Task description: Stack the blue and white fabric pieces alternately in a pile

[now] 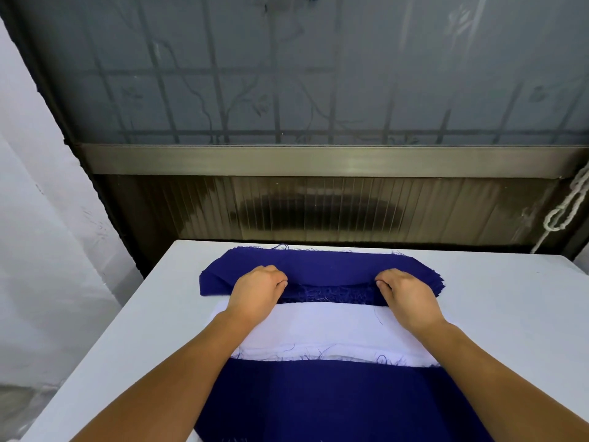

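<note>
From the head view, my left hand (258, 290) and my right hand (406, 295) each pinched the near edge of the top blue fabric piece (318, 266) on the far blue stack (212, 285), fingers curled round the cloth, its edge raised off the frayed layers beneath. The white stack (322, 327) lay just in front of it on the white surface (510, 298), and nearest me sat the pile I was building, topped by a blue piece (318, 400). I judged the step to be picking up a blue piece. The next move called for peeling off one layer only and laying it squarely on the pile.
</note>
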